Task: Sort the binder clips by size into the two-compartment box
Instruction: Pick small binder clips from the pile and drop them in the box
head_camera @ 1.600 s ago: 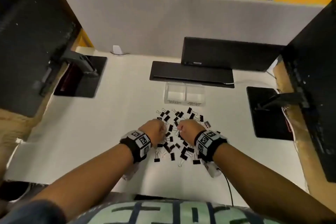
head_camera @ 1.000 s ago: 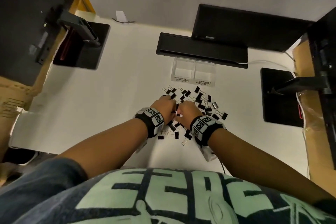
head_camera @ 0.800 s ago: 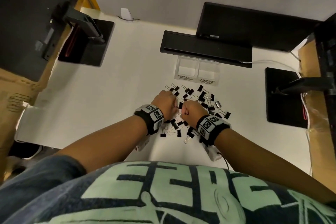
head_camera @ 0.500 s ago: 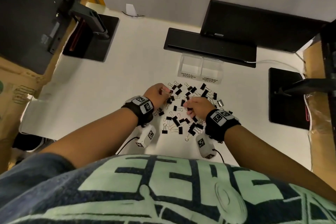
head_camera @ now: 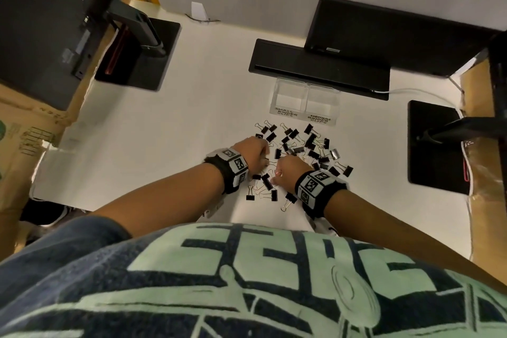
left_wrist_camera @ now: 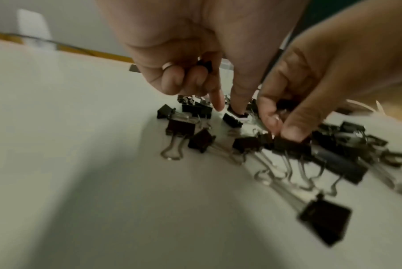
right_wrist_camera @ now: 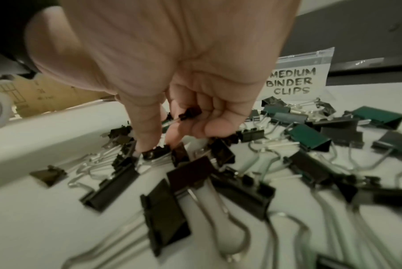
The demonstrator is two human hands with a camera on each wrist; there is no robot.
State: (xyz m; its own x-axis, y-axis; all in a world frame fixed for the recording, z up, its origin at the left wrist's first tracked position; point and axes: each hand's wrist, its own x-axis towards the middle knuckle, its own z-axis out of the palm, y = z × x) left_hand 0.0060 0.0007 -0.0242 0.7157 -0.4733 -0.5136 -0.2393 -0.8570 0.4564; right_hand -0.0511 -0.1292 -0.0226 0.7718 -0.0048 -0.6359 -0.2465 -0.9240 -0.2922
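Several black binder clips [head_camera: 297,149] of two sizes lie scattered on the white desk in front of a clear two-compartment box [head_camera: 304,103], labelled small on the left and medium on the right. My left hand [head_camera: 256,152] is over the pile's left side. It keeps a small clip [left_wrist_camera: 206,64] in its curled fingers while its thumb and index fingertips [left_wrist_camera: 218,105] reach down to another small clip [left_wrist_camera: 236,113]. My right hand [head_camera: 285,171] is beside it. It holds a small clip [right_wrist_camera: 190,112] in its palm and pinches another [right_wrist_camera: 154,152].
A black keyboard [head_camera: 318,68] and a monitor [head_camera: 397,35] stand right behind the box. Black stand bases sit at the far left [head_camera: 137,55] and at the right [head_camera: 436,145]. The medium label [right_wrist_camera: 292,81] faces the right wrist camera. Cardboard boxes flank the desk.
Both hands have stayed low over the pile and drawn closer together since half a second ago. The head view has tilted further down towards my shirt.
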